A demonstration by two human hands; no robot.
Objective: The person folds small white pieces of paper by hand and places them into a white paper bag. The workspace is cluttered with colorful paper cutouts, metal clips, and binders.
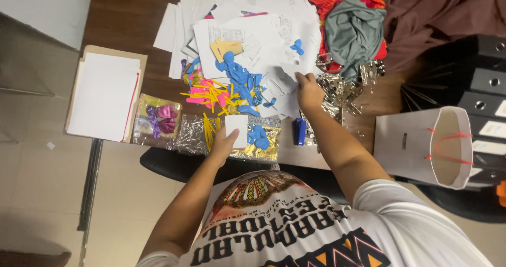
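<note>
My left hand [223,144] holds a small white card [237,129] upright over a sheet of gold foil [266,147] near the desk's front edge. My right hand [309,91] reaches further in and pinches a white paper piece [289,70] at the edge of a spread of white sheets [247,19]. Between the hands lie several blue balloons [240,77], yellow strips [210,95] and pink scraps. A small blue stapler-like object [299,131] lies just below my right hand.
A heap of metal binder clips [345,88] lies right of my right hand. A white paper bag [427,146] with red handles lies at the right. A folder with white paper [105,95] and a packet of purple balloons [158,120] are on the left. Red and grey cloth [353,24] is at the back.
</note>
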